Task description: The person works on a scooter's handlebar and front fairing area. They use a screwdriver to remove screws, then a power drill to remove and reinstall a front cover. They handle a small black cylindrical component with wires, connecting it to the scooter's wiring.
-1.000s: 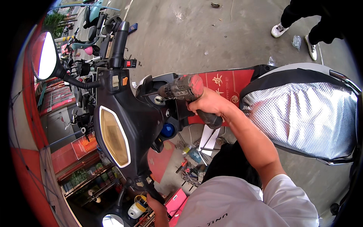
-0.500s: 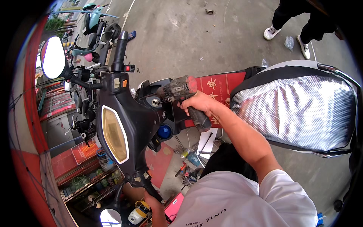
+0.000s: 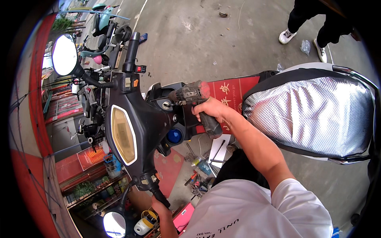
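My right hand (image 3: 209,110) is wrapped round the handle of a worn black cordless drill (image 3: 190,93) with a red back end. The drill lies level above the scooter's footwell, its front end pointing left toward the inner front panel, beside the ignition lock (image 3: 166,104). What its tip touches is hidden. At the lower left, my left hand (image 3: 160,207) is closed round the near black handlebar grip (image 3: 162,197), its fingers partly hidden. The black scooter (image 3: 149,119) stands crosswise before me, with a yellowish dashboard (image 3: 124,135) in a white frame.
A silver quilted seat cover (image 3: 309,115) lies on the scooter's seat, beside a red floor mat (image 3: 234,93). Loose tools (image 3: 196,180) lie on the ground near me. A person in dark trousers and white shoes (image 3: 287,36) stands beyond. Parked scooters (image 3: 104,33) and a mirror (image 3: 64,55) are at left.
The view has shifted slightly, so the scooter's front appears a little farther right. Both hands keep their holds, and the drill stays at nearly the same place beside the ignition lock.
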`<action>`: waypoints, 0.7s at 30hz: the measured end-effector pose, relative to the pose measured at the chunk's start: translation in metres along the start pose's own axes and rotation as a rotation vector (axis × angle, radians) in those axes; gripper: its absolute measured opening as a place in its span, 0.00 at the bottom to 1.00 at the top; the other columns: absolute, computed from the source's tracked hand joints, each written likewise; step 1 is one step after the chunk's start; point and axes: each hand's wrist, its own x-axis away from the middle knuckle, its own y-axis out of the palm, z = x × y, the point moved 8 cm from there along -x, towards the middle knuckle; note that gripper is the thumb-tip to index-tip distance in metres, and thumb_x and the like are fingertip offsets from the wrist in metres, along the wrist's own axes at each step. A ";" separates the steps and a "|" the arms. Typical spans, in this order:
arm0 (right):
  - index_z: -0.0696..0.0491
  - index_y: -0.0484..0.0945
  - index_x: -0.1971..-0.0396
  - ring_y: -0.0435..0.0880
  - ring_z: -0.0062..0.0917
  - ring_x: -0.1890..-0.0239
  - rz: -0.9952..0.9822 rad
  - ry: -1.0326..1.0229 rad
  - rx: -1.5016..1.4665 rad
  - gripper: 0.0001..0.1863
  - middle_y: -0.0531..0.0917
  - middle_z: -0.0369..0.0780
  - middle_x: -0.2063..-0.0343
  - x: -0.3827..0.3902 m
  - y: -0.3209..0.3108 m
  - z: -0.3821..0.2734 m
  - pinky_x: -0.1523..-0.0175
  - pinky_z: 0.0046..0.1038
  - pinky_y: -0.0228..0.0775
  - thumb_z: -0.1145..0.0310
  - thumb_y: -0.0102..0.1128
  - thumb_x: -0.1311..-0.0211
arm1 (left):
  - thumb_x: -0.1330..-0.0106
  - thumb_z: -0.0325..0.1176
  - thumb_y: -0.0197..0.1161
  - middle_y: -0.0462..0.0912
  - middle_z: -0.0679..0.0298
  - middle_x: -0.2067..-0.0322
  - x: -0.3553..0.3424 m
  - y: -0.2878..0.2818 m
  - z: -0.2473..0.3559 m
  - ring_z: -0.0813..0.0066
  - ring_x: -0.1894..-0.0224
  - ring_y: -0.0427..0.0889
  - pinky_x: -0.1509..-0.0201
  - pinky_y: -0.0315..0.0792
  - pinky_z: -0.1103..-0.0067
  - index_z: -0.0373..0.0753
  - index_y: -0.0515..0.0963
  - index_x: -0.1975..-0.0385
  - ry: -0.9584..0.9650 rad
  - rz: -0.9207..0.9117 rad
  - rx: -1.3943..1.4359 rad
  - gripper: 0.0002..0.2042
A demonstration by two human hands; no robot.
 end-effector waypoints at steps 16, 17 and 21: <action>0.58 0.77 0.69 0.78 0.22 0.77 -0.030 -0.029 -0.018 0.07 0.78 0.37 0.77 0.010 0.002 0.000 0.68 0.26 0.72 0.77 0.61 0.51 | 0.34 0.38 0.50 0.74 0.69 0.80 0.008 0.000 -0.002 0.77 0.77 0.73 0.72 0.64 0.78 0.42 0.75 0.76 -0.063 0.004 0.077 0.12; 0.58 0.77 0.70 0.77 0.22 0.77 -0.035 -0.030 -0.014 0.06 0.78 0.37 0.77 0.009 0.003 0.001 0.69 0.26 0.73 0.77 0.61 0.51 | 0.34 0.38 0.50 0.72 0.69 0.81 0.013 0.005 -0.002 0.77 0.78 0.71 0.73 0.63 0.78 0.42 0.74 0.76 -0.134 -0.006 0.183 0.12; 0.59 0.77 0.67 0.78 0.22 0.77 -0.008 -0.038 -0.075 0.09 0.78 0.38 0.76 0.020 0.007 -0.004 0.67 0.25 0.72 0.77 0.61 0.50 | 0.32 0.40 0.51 0.64 0.70 0.84 0.012 0.030 -0.019 0.76 0.80 0.63 0.76 0.58 0.78 0.41 0.72 0.76 -0.315 -0.469 0.732 0.12</action>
